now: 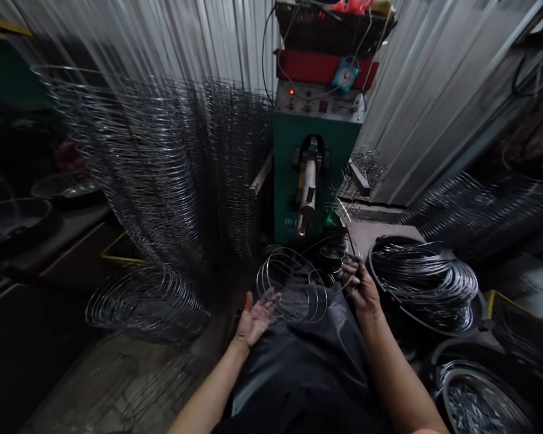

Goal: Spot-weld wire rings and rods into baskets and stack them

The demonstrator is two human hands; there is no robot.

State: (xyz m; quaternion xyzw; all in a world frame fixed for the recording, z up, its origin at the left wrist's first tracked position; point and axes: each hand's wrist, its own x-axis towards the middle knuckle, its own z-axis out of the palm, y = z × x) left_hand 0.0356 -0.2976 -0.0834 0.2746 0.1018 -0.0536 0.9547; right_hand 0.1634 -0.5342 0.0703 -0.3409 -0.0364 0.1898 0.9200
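Observation:
My left hand is palm up with its fingers spread, just left of several thin wire rings over my lap. It holds nothing. My right hand has its fingers curled together at the right side of the rings, around a thin wire that is hard to separate from the dark background. The rings lie above a dark apron. Straight ahead stands a green machine with a metal arm pointing down toward me and a red light lit on its panel.
Tall stacks of wire rings stand at the left, with a looser ring pile below them. On the right are a tub of wire rings and a tub with a bowl of small metal pieces. A blue clock hangs above the machine.

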